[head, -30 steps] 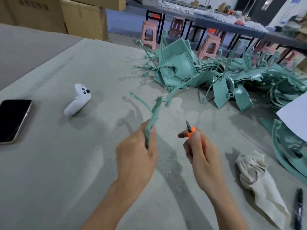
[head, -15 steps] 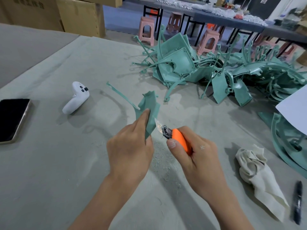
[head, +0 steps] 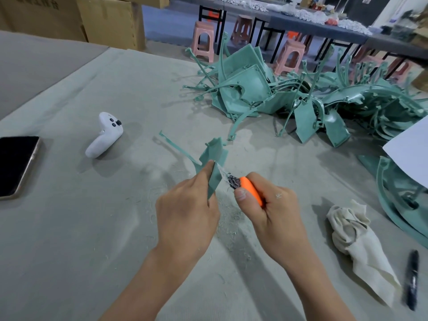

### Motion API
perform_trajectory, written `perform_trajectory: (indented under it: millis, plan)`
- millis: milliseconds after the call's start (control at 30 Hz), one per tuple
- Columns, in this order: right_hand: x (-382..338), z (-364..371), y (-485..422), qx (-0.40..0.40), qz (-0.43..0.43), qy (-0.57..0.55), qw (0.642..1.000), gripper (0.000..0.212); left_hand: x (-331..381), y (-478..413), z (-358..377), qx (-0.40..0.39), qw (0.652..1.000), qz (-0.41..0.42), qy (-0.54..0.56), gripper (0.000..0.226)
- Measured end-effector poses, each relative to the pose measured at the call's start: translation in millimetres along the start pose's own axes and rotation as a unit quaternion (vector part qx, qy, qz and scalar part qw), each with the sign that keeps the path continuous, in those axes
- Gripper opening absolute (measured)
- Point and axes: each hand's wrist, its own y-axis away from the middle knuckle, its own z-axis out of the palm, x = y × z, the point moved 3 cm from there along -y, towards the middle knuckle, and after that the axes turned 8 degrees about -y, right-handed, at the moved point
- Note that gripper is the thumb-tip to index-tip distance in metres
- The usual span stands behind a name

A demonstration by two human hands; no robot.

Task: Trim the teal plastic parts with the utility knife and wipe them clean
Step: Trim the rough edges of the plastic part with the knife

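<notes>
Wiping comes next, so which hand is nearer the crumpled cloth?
Right. The right hand, gripping the utility knife, is to the left of the cloth; the left hand, holding the teal part, sits farther left, beyond the right hand.

Left hand (head: 185,209) pinching, right hand (head: 275,212) fisted.

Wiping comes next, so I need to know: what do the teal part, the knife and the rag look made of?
Teal part: likely molded plastic, matte; thin walls, and curly shavings lie beneath it.
Knife: handle looks like smooth orange plastic with slight sheen; the blade glints like metal.
Rag: cream woven cloth, probably cotton, from its soft crumpled folds.
</notes>
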Motion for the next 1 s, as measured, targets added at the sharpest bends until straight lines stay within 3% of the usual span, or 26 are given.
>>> perform_trajectory:
  millis: [167,233,333,500,667,1000]
  plan:
    - [17.8,-7.2,-16.0,0.038,0.044,0.058,0.997,0.048,2.3,7.8,-1.9,0.01,0.999,0.037,0.008,0.044]
    - [21.2,-10.7,-19.8,0.049,0.05,0.07,0.995,0.05,3.6,7.7,-3.0,0.022,0.999,0.043,0.009,0.045]
    - [18.1,-14.4,-12.8,0.063,0.028,-0.002,0.998,0.056,0.7,4.5,-3.2,0.02,0.999,0.031,-0.013,0.046]
    - [2.7,-4.8,7.6,0.015,-0.015,-0.015,1.0,0.043,0.2,2.1,-1.8,-0.001,0.999,0.027,-0.034,0.052]
    - [1.5,-2.2,7.8,0.026,-0.011,-0.013,1.0,0.037,2.6,2.6,-3.7,0.0,0.999,0.034,-0.031,0.049]
    - [29.9,-15.1,-9.1,0.079,0.053,-0.004,0.995,0.058,0.9,7.8,-4.4,0.018,0.998,0.036,-0.038,0.052]
